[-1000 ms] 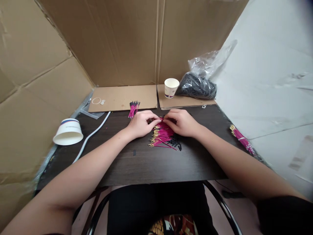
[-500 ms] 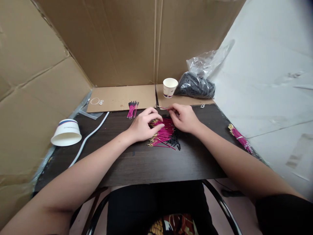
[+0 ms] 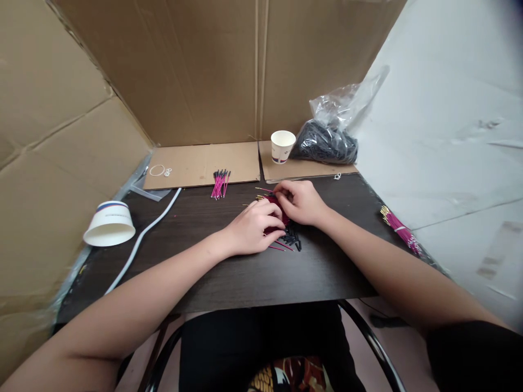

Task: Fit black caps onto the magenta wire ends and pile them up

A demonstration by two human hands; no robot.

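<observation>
My left hand (image 3: 258, 226) lies over the pile of magenta wires (image 3: 271, 200), its fingers curled down among them; what its fingertips touch is hidden. At the far right side of the pile, my right hand (image 3: 300, 202) pinches a thin magenta wire (image 3: 265, 189) whose gold tip points left. Small black sleeves (image 3: 292, 238) lie at the pile's near right side. A smaller group of magenta wires with black ends (image 3: 220, 184) rests to the left, partly on a cardboard strip (image 3: 188, 163).
A white paper cup (image 3: 283, 147) stands beside a clear bag of black pieces (image 3: 327, 142) at the back. Another cup (image 3: 109, 224) lies tipped at left, near a pale tube (image 3: 147, 228). A tied wire bundle (image 3: 400, 231) rests at the right edge.
My left hand has moved right and nearer me, onto the pile. My right hand has shifted slightly left and down with the wire in its fingers.
</observation>
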